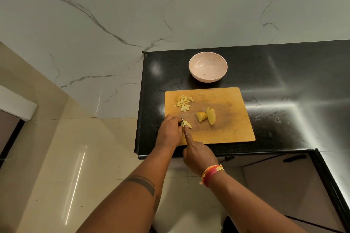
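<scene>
Potato piece (187,125) under curled left hand (169,132); right hand (198,155) on knife (182,120)

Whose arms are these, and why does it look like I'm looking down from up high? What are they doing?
The camera sits on a person's head, so you see their own arms from above. The left hand steadies a small pale yellow vegetable piece on the tan wooden cutting board. The right hand grips a small knife against it. Little yellow cubes and two bigger chunks lie there too. Behind, a round pink bowl stands on the shiny black counter.
</scene>
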Demonstrator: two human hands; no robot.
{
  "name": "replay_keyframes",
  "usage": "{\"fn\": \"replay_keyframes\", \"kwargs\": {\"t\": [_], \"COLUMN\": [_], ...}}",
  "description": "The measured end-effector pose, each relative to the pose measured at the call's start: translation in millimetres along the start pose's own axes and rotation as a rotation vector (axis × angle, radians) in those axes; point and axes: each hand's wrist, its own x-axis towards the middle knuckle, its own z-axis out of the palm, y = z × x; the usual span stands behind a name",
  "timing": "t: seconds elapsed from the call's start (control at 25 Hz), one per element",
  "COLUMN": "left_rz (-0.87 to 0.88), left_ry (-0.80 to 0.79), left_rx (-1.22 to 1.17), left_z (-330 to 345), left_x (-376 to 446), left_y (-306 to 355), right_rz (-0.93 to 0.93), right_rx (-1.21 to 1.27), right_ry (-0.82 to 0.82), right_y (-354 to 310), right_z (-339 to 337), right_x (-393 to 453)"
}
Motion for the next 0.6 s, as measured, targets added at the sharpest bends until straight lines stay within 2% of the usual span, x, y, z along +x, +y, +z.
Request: {"fn": "replay_keyframes", "kwargs": {"t": [0.32, 0.6], "left_rz": [-0.023, -0.006], "left_ry": [0.010, -0.027], "left_rx": [0.020, -0.049], "left_z": [3, 7], "left_x": [1, -11], "left_y": [3, 1], "right_rz": [0.004, 0.096], "right_rx": [-0.007, 0.175], "right_ry": [-0.031, 0.071], "right_y": [14, 23], "right_z": [12, 10], "right_x": [-32, -38]}}
